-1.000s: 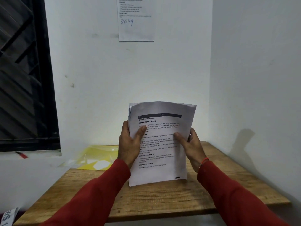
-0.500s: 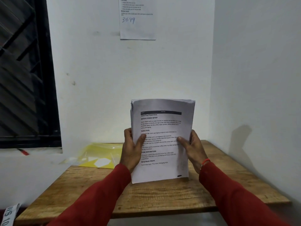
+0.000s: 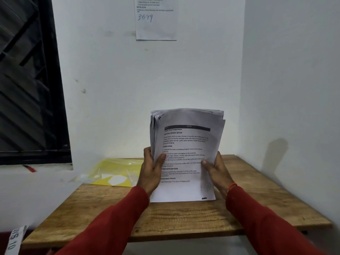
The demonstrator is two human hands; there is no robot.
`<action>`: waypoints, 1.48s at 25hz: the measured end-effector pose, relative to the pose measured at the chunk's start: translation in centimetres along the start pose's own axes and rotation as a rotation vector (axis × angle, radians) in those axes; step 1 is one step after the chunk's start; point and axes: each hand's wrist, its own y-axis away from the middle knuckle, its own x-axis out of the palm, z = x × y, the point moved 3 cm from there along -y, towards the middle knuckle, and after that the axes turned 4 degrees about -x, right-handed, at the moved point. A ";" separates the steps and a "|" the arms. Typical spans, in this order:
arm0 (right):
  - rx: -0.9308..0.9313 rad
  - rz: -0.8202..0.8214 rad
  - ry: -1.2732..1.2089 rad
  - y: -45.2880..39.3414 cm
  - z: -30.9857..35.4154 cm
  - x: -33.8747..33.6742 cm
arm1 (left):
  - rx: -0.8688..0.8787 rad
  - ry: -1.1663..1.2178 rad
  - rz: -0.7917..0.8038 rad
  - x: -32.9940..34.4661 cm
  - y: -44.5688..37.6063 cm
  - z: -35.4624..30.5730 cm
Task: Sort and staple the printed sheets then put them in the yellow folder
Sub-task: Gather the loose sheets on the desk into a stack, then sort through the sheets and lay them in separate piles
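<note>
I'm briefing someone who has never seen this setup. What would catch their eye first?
First, the stack of printed sheets held upright over the wooden table, gripped by the left hand and right hand, its top left corner fanned apart. Next, the yellow folder lying at the table's far left corner, and a paper notice on the wall above.

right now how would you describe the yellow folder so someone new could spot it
Start at the wooden table in the corner under the white wall. At its far left corner, below the dark window, lies the yellow folder, flat and glossy. It is the only yellow thing, unlike the white printed sheets held upright in both hands.
</note>
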 end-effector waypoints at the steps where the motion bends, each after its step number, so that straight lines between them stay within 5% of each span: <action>1: 0.004 0.001 -0.016 -0.1 0.1 0.0 | -0.007 0.013 0.011 0.0 -0.2 0.0; 9: -0.005 0.014 0.118 -2.7 0.7 -0.5 | -0.184 0.115 0.018 -0.3 -2.4 0.0; 17: 0.175 0.229 -0.204 -2.4 -0.3 0.3 | -0.380 0.351 0.020 -2.0 -3.9 2.4; 23: 0.043 0.090 -0.132 -5.4 -3.7 2.0 | -0.554 0.362 0.259 -2.3 -4.1 6.0; 27: 0.082 0.109 -0.200 -5.9 -6.7 2.3 | -0.487 0.168 0.139 -2.7 -4.6 8.0; 37: 0.096 -0.163 -0.169 -6.8 -6.3 0.6 | -0.451 0.232 0.115 -1.6 -3.8 7.9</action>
